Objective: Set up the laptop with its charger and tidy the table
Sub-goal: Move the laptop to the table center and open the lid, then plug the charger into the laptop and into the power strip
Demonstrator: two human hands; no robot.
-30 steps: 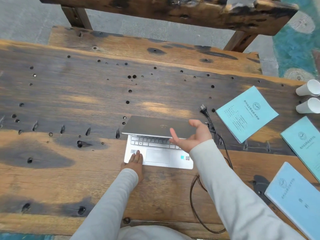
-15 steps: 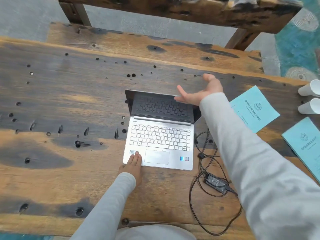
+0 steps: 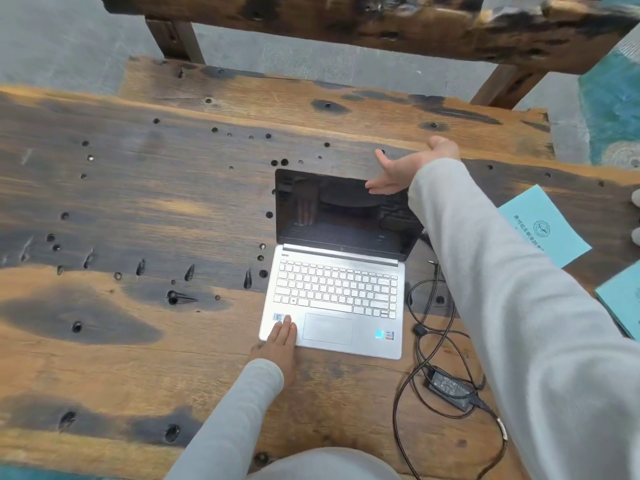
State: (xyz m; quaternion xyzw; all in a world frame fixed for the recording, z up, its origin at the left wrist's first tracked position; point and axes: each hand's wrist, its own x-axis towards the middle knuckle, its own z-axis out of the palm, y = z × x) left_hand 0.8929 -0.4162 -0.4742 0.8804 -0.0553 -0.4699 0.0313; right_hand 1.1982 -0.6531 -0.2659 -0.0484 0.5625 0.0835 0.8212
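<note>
A silver laptop (image 3: 334, 299) lies on the wooden table (image 3: 138, 209) with its lid wide open and its dark screen (image 3: 339, 216) tilted far back. My left hand (image 3: 280, 341) presses flat on the palm rest at the front left corner, fingers together. At the lid's top right edge my right hand (image 3: 410, 166) is spread, fingertips touching the screen's rim. The black charger brick (image 3: 450, 388) and its tangled cable (image 3: 420, 336) lie on the table to the laptop's right, partly behind my right sleeve.
Light blue booklets (image 3: 542, 226) lie at the right, one more (image 3: 621, 299) at the frame's edge. White paper cups (image 3: 636, 216) peek in at the far right. A wooden bench (image 3: 329, 95) stands behind the table.
The lid has gone from nearly closed to wide open, pushed back by my right hand. My left hand has stayed on the palm rest. The charger brick has come into view.
</note>
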